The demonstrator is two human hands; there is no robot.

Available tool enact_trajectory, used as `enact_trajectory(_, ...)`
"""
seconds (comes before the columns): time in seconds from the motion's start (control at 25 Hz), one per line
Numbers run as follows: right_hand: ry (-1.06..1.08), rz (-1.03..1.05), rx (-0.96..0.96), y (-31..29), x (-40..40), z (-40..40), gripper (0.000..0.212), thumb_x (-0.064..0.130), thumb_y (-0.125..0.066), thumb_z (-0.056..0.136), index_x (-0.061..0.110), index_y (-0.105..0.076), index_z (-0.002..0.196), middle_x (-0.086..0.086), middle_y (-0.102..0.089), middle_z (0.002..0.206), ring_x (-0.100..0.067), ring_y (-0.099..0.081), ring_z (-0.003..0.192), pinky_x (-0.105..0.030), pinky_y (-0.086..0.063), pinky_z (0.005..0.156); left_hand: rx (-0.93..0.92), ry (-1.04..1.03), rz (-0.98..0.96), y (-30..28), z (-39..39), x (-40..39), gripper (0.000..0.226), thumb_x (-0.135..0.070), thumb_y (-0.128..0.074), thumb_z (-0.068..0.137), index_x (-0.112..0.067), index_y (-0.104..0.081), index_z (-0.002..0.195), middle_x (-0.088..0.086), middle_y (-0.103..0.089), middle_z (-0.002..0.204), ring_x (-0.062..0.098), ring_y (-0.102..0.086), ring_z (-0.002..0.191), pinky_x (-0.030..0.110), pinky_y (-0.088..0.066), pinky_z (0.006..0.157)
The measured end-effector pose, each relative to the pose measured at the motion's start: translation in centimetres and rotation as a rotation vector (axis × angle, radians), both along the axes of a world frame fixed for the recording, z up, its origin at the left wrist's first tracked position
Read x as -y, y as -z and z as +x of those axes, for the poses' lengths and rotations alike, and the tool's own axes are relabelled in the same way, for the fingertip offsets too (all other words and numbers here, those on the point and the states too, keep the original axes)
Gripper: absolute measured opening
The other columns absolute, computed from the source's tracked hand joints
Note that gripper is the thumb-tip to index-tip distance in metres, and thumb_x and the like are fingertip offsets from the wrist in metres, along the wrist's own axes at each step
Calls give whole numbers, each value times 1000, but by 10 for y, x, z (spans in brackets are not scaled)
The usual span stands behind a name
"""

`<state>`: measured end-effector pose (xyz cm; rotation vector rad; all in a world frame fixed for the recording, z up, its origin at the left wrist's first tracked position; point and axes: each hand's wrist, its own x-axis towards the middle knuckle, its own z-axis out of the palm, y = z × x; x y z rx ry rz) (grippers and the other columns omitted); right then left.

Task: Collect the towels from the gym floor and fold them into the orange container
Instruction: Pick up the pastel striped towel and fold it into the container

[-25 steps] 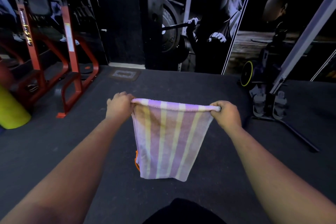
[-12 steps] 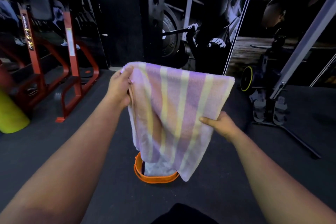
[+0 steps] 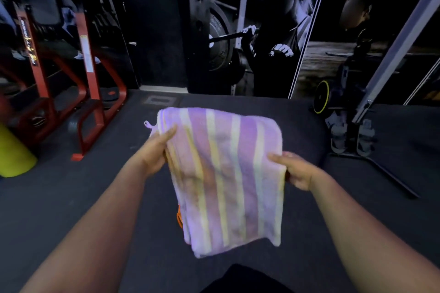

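Note:
A folded towel [image 3: 226, 173] with purple and pale yellow stripes is held flat in the air in front of me. My left hand [image 3: 156, 152] grips its left edge, thumb on top near the far corner. On the right edge, my right hand [image 3: 297, 171] pinches the fabric with the thumb over the cloth. Beneath the towel, only a thin sliver of the orange container [image 3: 179, 217] shows at the towel's left side; the remainder is hidden.
Dark rubber gym floor [image 3: 71, 197] lies all around. A red steel rack [image 3: 88, 93] and a yellow-green roll [image 3: 14, 157] stand at the left. A black stand with yellow-rimmed wheel [image 3: 345, 126] is at the right. Wall posters rise behind.
The towel, held up hanging by its top edge a second ago, has been folded over and now lies flatter and lower between both hands, covering the orange container seen half a second ago.

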<state>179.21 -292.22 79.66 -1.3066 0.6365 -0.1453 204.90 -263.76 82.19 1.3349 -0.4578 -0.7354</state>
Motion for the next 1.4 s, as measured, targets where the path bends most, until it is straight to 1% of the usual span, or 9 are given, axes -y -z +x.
enact_trajectory(0.12, 80, -80, 24, 29, -6, 4, 13, 14, -66, 94, 8, -70, 105, -15, -75, 98, -31, -67, 91, -39, -54, 82, 72, -60, 361, 45, -6, -19, 23, -16, -73, 93, -10, -70, 115, 20, -73, 117, 31, -71, 98, 44, -58, 86)
enact_trajectory(0.24, 214, 96, 150, 41, -9, 9, 12, 19, -59, 100, 12, -67, 106, -10, -76, 99, -28, -69, 90, -40, -57, 80, -129, -296, 193, 48, -6, -14, 21, -27, -65, 100, -7, -70, 100, 18, -74, 102, 26, -69, 90, 34, -60, 74)
enact_trajectory(0.4, -158, -251, -168, 60, -26, 14, 25, 14, -73, 92, 17, -69, 116, -9, -77, 108, -23, -71, 92, -33, -55, 73, 116, -303, 652, 58, -5, -18, 38, -48, -66, 96, -10, -61, 89, 9, -65, 90, 18, -59, 68, 26, -47, 59)
enact_trajectory(0.56, 225, -157, 48, 54, -34, 24, 42, 6, -75, 88, 6, -56, 126, -21, -73, 111, -24, -70, 86, -29, -56, 61, -163, -263, 310, 61, 9, -29, 30, -34, -80, 87, -7, -71, 93, 16, -74, 95, 27, -68, 78, 42, -60, 71)
enact_trajectory(0.68, 292, -284, 23, 41, -24, 23, 55, 8, -76, 88, 23, -49, 134, -13, -70, 101, -18, -68, 91, -30, -54, 76, 107, -120, 554, 53, 9, -32, 26, -19, -86, 81, -6, -69, 95, 9, -68, 86, 22, -62, 86, 26, -53, 61)
enact_trajectory(0.8, 295, -398, 52, 32, -24, 24, 42, 1, -70, 91, 14, -59, 129, -7, -70, 91, -13, -66, 83, -20, -54, 70, 273, -366, 587, 40, 8, -22, 63, -27, -85, 83, -7, -49, 131, 5, -52, 117, 18, -53, 105, 29, -47, 81)
enact_trajectory(0.96, 293, -232, 112, 21, -30, 28, 35, -1, -64, 94, 13, -63, 126, -1, -70, 95, -6, -67, 78, -17, -55, 64, 41, -347, 289, 44, 15, -23, 91, -18, -83, 86, -17, -25, 155, 7, -43, 143, 21, -60, 110, 39, -55, 91)
enact_trajectory(1.08, 163, -130, 95, 17, -29, 28, 51, -14, -61, 89, 13, -60, 132, -6, -68, 97, -12, -66, 83, -23, -58, 71, 330, -69, 506, 41, 18, -22, 105, -1, -81, 82, -24, -15, 161, 5, -40, 141, 22, -50, 126, 37, -47, 103)
enact_trajectory(1.4, 91, -1038, -293, -3, -29, 37, 20, 21, -80, 78, 33, -76, 94, 9, -74, 91, -12, -69, 87, -34, -58, 77, 1062, -269, 932, 12, 45, -32, 35, -39, -72, 89, -13, -68, 112, 14, -65, 109, 38, -63, 103, 38, -45, 73)
